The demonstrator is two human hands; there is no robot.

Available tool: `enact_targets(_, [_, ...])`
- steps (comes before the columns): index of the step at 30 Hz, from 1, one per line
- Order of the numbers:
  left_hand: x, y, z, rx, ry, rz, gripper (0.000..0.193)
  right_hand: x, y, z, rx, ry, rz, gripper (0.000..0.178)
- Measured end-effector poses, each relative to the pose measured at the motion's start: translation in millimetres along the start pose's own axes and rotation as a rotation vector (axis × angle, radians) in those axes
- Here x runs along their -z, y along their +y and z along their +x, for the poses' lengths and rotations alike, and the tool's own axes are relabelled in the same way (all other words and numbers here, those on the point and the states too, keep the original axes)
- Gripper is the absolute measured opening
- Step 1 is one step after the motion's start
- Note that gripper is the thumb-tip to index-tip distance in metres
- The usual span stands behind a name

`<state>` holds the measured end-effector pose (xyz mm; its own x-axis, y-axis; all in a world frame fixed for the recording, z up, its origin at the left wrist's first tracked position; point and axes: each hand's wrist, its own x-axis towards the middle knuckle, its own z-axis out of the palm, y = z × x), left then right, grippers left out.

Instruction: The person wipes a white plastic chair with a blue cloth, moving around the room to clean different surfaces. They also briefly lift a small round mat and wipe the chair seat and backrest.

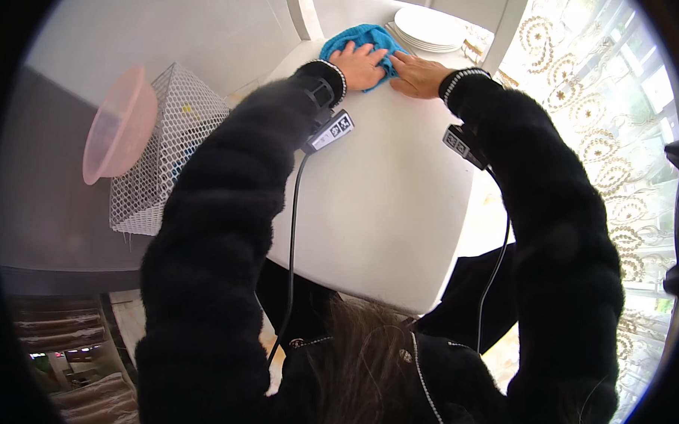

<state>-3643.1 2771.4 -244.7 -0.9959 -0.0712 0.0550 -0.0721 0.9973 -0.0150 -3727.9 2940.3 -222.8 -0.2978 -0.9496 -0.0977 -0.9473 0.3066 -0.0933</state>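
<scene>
A crumpled blue cloth [366,39] lies at the far end of a white chair's seat [377,206]. My left hand [359,65] rests on top of the cloth, palm down, with its fingers spread and slightly bent. Beside it, my right hand [419,76] lies low over the seat, fingers stretched toward the left. Its fingertips touch the cloth's right edge, and its thumb side is partly hidden. Just beyond my right hand is a stack of several white plates [430,28], at the back right corner of the seat.
The chair's backrest post [304,15] rises behind the cloth. At left, a white mesh basket [142,198] stands on a dark surface, with a pink basin [122,126] leaning against it. A patterned sheer curtain [607,146] hangs at right. Black cables [294,225] trail from devices on both wrists.
</scene>
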Motion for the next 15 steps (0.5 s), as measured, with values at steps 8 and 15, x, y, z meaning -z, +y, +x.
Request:
enact_targets(8, [6.5, 61.7, -95.5, -0.158, -0.042, -0.11, 0.067, -4.1, -66.5, -112.8, 0.026, -0.042, -0.073, 0.069])
enact_targets(15, [24.6, 48.2, -245.5, -0.356, 0.069, -0.16, 0.064, -16.7, -157.5, -150.9, 0.363, 0.059, -0.028, 0.066])
